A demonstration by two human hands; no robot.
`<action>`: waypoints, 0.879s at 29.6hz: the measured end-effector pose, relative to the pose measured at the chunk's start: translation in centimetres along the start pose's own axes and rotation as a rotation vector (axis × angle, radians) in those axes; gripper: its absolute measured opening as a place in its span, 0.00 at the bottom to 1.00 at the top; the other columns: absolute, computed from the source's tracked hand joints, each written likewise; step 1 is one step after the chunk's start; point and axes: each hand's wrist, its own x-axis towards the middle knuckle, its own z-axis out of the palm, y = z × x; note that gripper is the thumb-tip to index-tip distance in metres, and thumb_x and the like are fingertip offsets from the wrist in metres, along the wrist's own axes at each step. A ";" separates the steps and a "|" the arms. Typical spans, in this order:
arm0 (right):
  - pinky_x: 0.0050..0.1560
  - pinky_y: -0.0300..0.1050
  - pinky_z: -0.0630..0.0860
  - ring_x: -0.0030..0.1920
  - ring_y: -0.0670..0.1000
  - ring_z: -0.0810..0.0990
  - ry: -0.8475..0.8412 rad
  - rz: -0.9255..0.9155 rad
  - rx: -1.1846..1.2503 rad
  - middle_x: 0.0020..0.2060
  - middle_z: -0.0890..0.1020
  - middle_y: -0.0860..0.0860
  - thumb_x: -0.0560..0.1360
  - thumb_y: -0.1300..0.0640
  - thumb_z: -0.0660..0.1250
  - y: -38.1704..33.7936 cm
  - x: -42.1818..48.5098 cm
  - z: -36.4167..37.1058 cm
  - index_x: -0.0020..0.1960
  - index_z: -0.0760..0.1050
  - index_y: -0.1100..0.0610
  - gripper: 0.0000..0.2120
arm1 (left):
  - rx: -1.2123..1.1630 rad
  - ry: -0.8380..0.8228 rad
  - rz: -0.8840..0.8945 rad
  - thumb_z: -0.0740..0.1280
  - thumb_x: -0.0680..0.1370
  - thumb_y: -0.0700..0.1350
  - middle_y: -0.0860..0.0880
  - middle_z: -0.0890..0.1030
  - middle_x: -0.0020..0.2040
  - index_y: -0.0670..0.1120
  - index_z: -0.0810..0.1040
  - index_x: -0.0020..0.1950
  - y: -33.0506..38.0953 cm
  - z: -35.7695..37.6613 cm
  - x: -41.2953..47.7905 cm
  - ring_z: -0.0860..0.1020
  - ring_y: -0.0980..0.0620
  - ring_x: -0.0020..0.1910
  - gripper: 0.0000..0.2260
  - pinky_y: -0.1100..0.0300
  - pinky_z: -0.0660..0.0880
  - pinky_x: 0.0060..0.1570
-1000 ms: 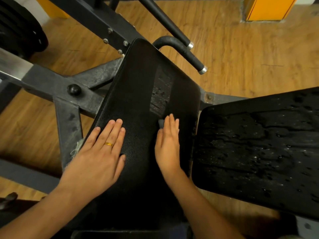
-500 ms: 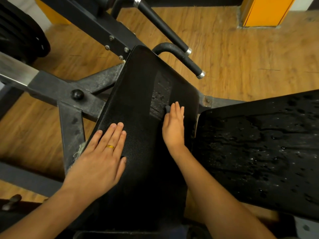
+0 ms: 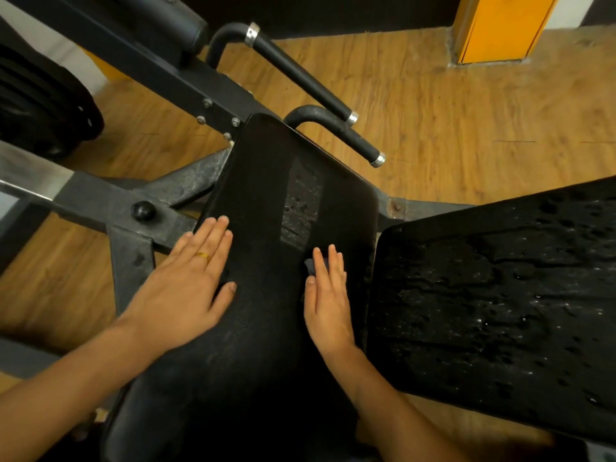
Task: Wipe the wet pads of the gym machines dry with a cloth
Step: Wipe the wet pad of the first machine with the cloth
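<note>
A long black back pad [image 3: 266,195] runs up the middle of the head view, with a strip of water drops [image 3: 301,208] left on its right half. My left hand [image 3: 186,288] lies flat on the pad's left edge, fingers straight. My right hand [image 3: 328,295] presses flat on a small dark cloth [image 3: 310,265], of which only a corner shows beside the fingers, just below the wet strip. To the right, a wide black seat pad [image 3: 500,301] is covered in water drops.
The dark steel machine frame [image 3: 126,208] crosses behind the pad on the left. Two black handle bars [image 3: 333,105] jut out above the pad's top. Black weight plates [image 3: 43,105] hang at far left. A wooden floor and an orange column [image 3: 500,25] lie beyond.
My right hand slid up the pad with the cloth, then came back down toward me. My left hand stayed flat on the pad's left side. The view tilted up a little.
</note>
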 end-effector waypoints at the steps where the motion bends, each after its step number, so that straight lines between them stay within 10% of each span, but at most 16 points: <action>1: 0.78 0.41 0.36 0.80 0.45 0.37 0.037 0.012 0.006 0.82 0.44 0.47 0.87 0.55 0.51 -0.1 0.4 0.4 0.82 0.51 0.50 0.25 | -0.010 -0.003 -0.004 0.50 0.81 0.60 0.40 0.53 0.82 0.38 0.57 0.81 0.0 0.2 0.1 0.52 0.44 0.81 0.35 0.52 0.46 0.78; 11: 0.81 0.57 0.43 0.82 0.55 0.41 0.148 0.136 0.053 0.82 0.52 0.55 0.86 0.57 0.52 -0.4 13.4 -1.3 0.82 0.56 0.53 0.24 | 0.039 0.036 -0.013 0.53 0.80 0.58 0.36 0.58 0.80 0.35 0.61 0.78 0.5 0.7 0.8 0.56 0.41 0.80 0.34 0.50 0.47 0.78; 26: 0.80 0.49 0.40 0.82 0.54 0.42 0.098 0.048 0.038 0.82 0.51 0.54 0.87 0.54 0.52 -0.7 11.9 -1.2 0.81 0.56 0.56 0.24 | 0.049 0.072 -0.024 0.52 0.81 0.57 0.35 0.58 0.80 0.34 0.62 0.77 0.9 0.9 0.8 0.57 0.39 0.80 0.33 0.43 0.57 0.76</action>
